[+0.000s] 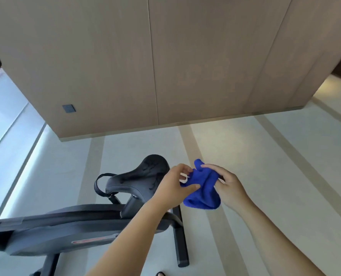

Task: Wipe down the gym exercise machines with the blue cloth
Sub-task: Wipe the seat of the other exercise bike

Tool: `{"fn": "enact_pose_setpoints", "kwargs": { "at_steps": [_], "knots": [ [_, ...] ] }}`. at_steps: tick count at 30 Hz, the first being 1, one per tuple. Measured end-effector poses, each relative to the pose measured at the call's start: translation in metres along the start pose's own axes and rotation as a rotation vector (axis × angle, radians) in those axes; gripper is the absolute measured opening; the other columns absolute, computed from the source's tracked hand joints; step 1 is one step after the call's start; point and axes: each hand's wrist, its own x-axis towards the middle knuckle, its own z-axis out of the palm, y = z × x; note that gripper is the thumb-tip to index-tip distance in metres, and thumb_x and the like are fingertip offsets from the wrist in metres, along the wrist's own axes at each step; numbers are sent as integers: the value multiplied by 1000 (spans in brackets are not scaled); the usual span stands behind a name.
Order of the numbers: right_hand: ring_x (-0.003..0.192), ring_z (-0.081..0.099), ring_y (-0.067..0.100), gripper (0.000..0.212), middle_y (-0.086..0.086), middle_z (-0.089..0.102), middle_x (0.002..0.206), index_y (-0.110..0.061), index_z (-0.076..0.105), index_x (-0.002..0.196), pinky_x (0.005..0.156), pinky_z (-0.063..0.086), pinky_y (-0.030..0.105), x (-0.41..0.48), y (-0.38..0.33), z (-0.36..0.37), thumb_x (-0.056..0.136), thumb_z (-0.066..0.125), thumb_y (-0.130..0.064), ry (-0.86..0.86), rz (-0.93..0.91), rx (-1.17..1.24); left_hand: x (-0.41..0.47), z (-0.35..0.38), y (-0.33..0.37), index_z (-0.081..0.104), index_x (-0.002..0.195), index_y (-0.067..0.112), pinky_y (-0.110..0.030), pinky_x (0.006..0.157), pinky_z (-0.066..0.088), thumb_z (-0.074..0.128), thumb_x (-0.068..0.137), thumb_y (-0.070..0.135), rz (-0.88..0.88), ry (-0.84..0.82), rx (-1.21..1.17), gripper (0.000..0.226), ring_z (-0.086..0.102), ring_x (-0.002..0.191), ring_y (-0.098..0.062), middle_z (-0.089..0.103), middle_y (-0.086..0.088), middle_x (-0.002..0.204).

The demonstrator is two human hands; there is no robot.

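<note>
Head-worn view, looking down past two bare forearms toward a pale floor (265,156) with beige stripes and a tan panelled wall (185,56) behind. Exercise bike (70,232) only partly seen: dark frame cut off at the left edge, lower part running out of the bottom edge, handlebars and pedals out of sight. Black saddle (145,176) visible at centre, its right side covered by the left hand. Black floor bar (180,246) of the bike partly hidden behind the left forearm. Dark rounded shape at the far left edge, cut off and too blurred to identify. Small dark tip at the bottom edge, also unclear. Small grey square plate (68,108) low on the wall. Bright window strip (4,120) along the left, washed out. Blue cloth (203,188) held in mid-air between both hands, bunched and drooping, just right of the saddle and above the floor, not touching the bike. Small white loop or tag at the cloth's left edge, hard to make out. Left hand (175,186) reaching in from lower centre, thumb and fingertips pinched on the cloth's left edge. Right hand (225,186) coming from the lower right, fingers curled over the cloth's top, gripping it, fingertips partly buried in the folds.
</note>
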Motion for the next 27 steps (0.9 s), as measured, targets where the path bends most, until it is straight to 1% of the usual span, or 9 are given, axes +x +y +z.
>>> {"fn": "enact_pose_setpoints", "kwargs": {
  "at_steps": [3,5,10,14,17,21,23,25,27],
  "knots": [
    [105,54,-8,67,-27,63,109,-44,68,98,80,43,6,20,0,-3,79,39,14,9,-68,-43,18,2,1,48,122,36,-20,82,48,72,74,42,-18,-4,-6,54,52,108,-1,52,22,121],
    [101,57,-5,69,-26,65,104,-46,69,93,75,47,9,34,0,-5,76,43,15,25,-99,-41,32,4,5,46,128,34,-17,84,44,70,77,42,-17,1,15,57,52,108,-1,54,20,120],
    [96,59,-1,59,-13,63,103,-45,60,98,72,53,16,76,4,-16,74,60,9,51,-137,46,65,6,16,61,100,30,-14,76,43,62,84,26,0,196,146,17,57,90,-4,61,16,101],
    [106,52,0,51,-19,52,113,-39,56,104,79,52,18,107,15,-29,74,71,1,-22,-146,85,94,5,27,61,97,30,-11,71,39,59,86,23,-10,396,163,13,53,84,3,55,19,97],
    [106,53,-2,44,-19,54,110,-34,55,105,83,52,20,130,25,-37,72,76,-12,-146,-133,112,117,13,41,62,96,29,-10,71,41,60,86,18,-19,478,123,15,54,86,1,56,16,99],
    [110,47,-13,57,-36,49,112,-56,45,109,77,42,4,168,27,-44,67,77,-36,-344,-121,65,143,24,62,63,94,30,-5,74,41,58,87,13,-39,499,-14,19,52,91,6,57,11,101],
    [103,51,-13,47,-36,53,107,-61,47,103,74,43,4,191,25,-46,73,75,-36,-386,-147,55,151,26,68,63,92,33,-7,75,41,59,87,13,-35,527,-41,21,53,91,4,57,10,101],
    [97,61,-3,33,-26,63,102,-54,56,98,73,47,10,212,22,-46,80,70,-30,-460,-154,83,153,24,69,61,88,38,-7,75,40,60,86,11,-48,610,-54,27,53,89,3,56,10,99],
    [96,65,9,30,-15,68,101,-46,61,98,72,51,17,229,23,-44,85,66,-19,-561,-88,138,151,22,63,59,86,41,-10,74,43,61,85,10,-102,734,-69,31,52,87,4,54,10,96]
  ]
}}
